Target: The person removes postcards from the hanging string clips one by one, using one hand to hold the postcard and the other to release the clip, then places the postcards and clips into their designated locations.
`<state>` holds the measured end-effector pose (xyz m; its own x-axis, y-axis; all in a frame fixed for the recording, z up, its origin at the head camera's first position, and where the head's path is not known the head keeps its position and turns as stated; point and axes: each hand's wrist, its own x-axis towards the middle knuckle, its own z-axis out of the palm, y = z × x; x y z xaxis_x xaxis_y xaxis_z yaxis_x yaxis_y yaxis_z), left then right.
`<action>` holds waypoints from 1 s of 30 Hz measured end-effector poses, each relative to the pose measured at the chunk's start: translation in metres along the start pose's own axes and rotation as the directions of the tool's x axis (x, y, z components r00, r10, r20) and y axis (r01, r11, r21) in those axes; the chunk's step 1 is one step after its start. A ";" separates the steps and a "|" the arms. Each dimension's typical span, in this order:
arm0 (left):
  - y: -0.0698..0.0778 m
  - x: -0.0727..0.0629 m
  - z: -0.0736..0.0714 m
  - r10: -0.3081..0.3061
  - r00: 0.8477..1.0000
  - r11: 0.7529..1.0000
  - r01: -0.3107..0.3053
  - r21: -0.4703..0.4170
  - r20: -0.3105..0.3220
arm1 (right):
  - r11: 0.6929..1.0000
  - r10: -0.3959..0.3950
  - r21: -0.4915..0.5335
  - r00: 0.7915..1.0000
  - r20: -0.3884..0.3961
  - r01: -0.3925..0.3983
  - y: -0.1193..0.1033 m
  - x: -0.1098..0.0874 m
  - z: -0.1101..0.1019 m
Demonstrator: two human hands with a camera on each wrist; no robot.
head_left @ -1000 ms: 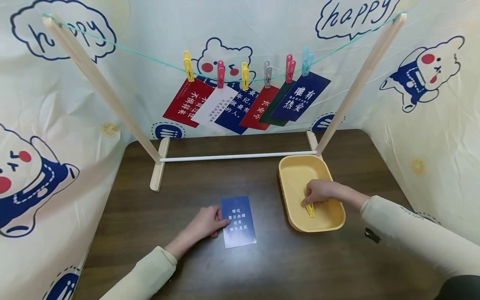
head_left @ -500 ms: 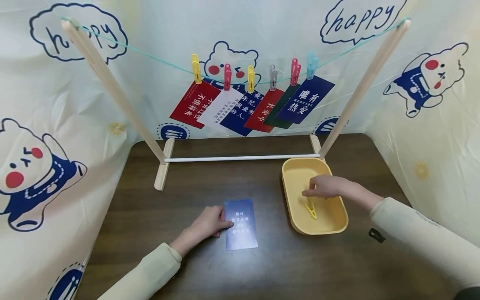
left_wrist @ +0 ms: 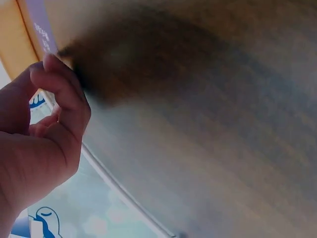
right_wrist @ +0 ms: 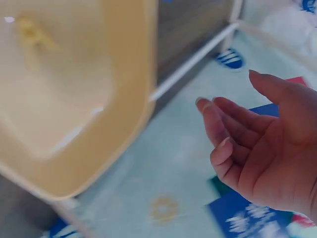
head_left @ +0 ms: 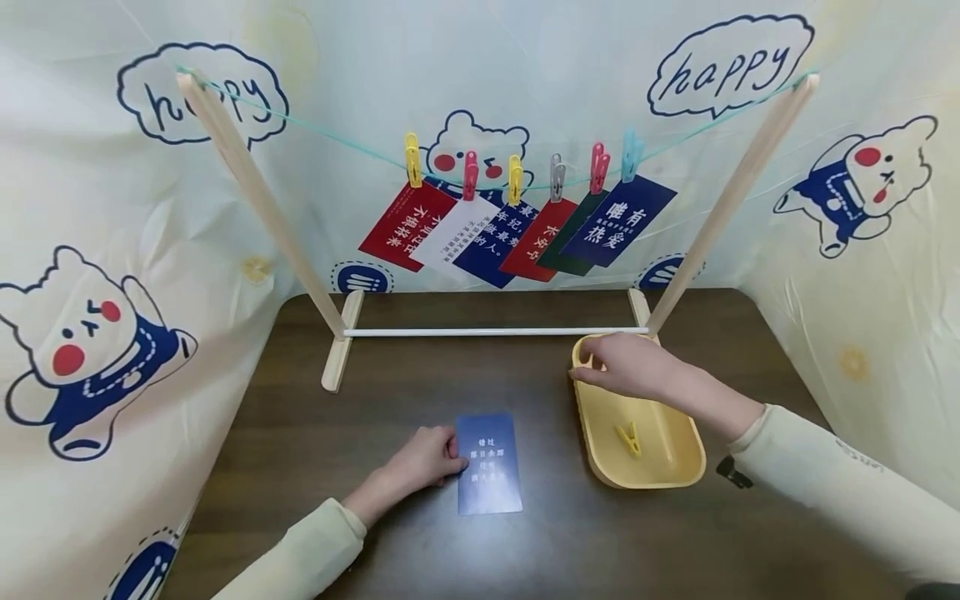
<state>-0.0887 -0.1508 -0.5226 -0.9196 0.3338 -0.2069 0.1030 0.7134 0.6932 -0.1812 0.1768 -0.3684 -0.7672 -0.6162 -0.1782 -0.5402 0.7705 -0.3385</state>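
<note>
In the head view a blue card (head_left: 491, 479) with white lettering lies on the table. My left hand (head_left: 422, 460) holds its left edge, thumb on top. The left wrist view shows the thumb and fingertips (left_wrist: 52, 64) drawn together at the card's side. My right hand (head_left: 636, 365) hovers above the back of a yellow plastic tray (head_left: 678, 442), fingers loosely bent. Nothing sits between those fingers in the right wrist view. One yellow clothespin (head_left: 630, 438) rests on the tray floor, apart from the right hand.
Behind the tray stands a wooden frame (head_left: 255, 192) with a white crossbar (head_left: 480, 332). Across its posts runs a green string (head_left: 345, 143), where coloured clothespins hold several overlapping cards (head_left: 517, 237). A printed curtain (head_left: 225, 192) surrounds the brown table (head_left: 397, 383).
My right hand has let go of the yellow clothespin and moved up towards the tray's back-left corner. The clothespin stays in the tray. My left hand remains at the card's edge.
</note>
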 end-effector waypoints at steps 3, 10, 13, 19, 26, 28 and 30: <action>0.003 0.001 -0.009 0.040 0.996 0.999 -0.037 0.031 -0.085 | 0.997 -0.077 0.031 0.997 -0.017 0.077 -0.021 0.004 -0.017; 0.017 0.012 -0.066 0.153 0.910 0.986 -0.166 -0.001 -0.385 | 0.941 -0.336 -0.074 0.939 -0.068 0.332 -0.060 0.020 -0.073; 0.020 0.017 -0.091 0.175 0.852 0.979 -0.205 -0.006 -0.494 | 0.922 -0.381 -0.117 0.919 -0.102 0.369 -0.077 0.030 -0.096; 0.030 0.024 -0.136 0.177 0.715 0.969 -0.248 -0.009 -0.676 | 0.919 -0.367 -0.216 0.916 -0.164 0.330 -0.110 0.060 -0.141; 0.037 0.041 -0.182 0.103 0.532 0.978 -0.206 -0.011 -0.840 | 0.935 -0.324 -0.230 0.915 -0.241 0.270 -0.138 0.105 -0.182; 0.039 0.046 -0.193 0.079 0.545 0.982 -0.188 -0.030 -0.835 | 0.942 -0.300 -0.228 0.922 -0.245 0.246 -0.144 0.117 -0.190; 0.043 0.051 -0.202 0.074 0.577 0.985 -0.171 -0.032 -0.814 | 0.953 -0.257 -0.221 0.938 -0.231 0.207 -0.149 0.126 -0.196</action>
<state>-0.2081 -0.2277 -0.3642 -0.8311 -0.2562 0.4936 0.2463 0.6261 0.7398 -0.2658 0.0165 -0.1591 -0.6608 -0.7386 0.1336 -0.7500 0.6429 -0.1554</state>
